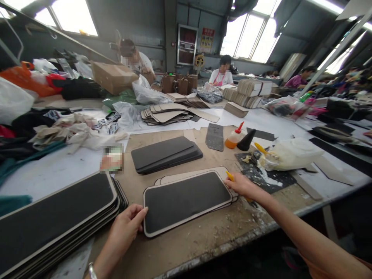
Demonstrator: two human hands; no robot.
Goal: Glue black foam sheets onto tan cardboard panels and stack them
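Observation:
In front of me a dark rectangular panel with a pale border [186,199] lies on several pale boards [165,179] with rounded corners. My left hand [129,223] pinches the panel's left edge, thumb on top and fingers curled at the side. At its right end, my right hand [240,185] is closed around a yellow-handled tool [229,176], whose working end I cannot make out. The fingers of that hand also touch the panel's right edge. Behind the panel sits a small stack of plain dark panels [162,153].
Bordered panels [55,213] are piled at the left. To the right are a glue-smeared dark sheet [261,178], a white plastic container [299,153], a red-tipped bottle [234,137] and a black cone [247,140]. Cut boards [168,114] lie farther back; co-workers sit beyond.

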